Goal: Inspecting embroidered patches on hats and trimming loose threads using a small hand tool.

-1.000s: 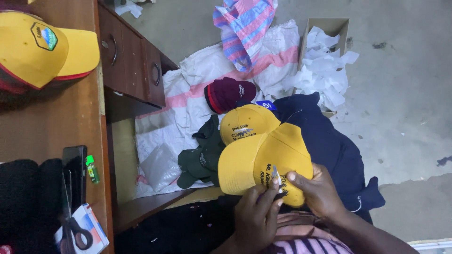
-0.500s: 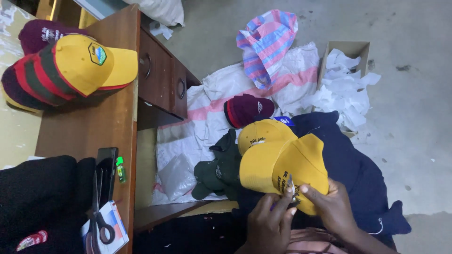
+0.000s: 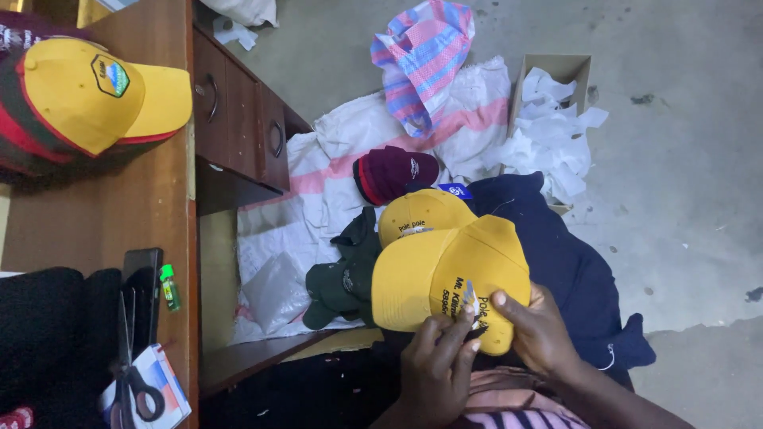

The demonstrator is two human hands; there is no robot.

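A yellow cap (image 3: 445, 278) with dark lettering lies on my lap over a dark blue garment (image 3: 572, 262). My left hand (image 3: 433, 373) pinches a small whitish strip (image 3: 469, 300) at the cap's lettering. At the cap's near edge, my right hand (image 3: 540, 334) grips the crown, thumb on top. A second yellow cap (image 3: 421, 213) sits just behind it. Next to it lie a maroon cap (image 3: 393, 173) and dark green caps (image 3: 342, 278).
A wooden desk (image 3: 143, 214) with drawers (image 3: 238, 119) stands at the left. It carries a yellow cap on a striped stack (image 3: 95, 95), a phone (image 3: 143, 278), a small green bottle (image 3: 168, 287) and scissors (image 3: 135, 381). White sacks (image 3: 318, 206), a striped bag (image 3: 421, 56) and a box of white scraps (image 3: 552, 119) cover the floor.
The view has shifted a little, so the desk stack sits differently in frame. My hands stay on the yellow cap, and the left fingers have worked along the small strip.
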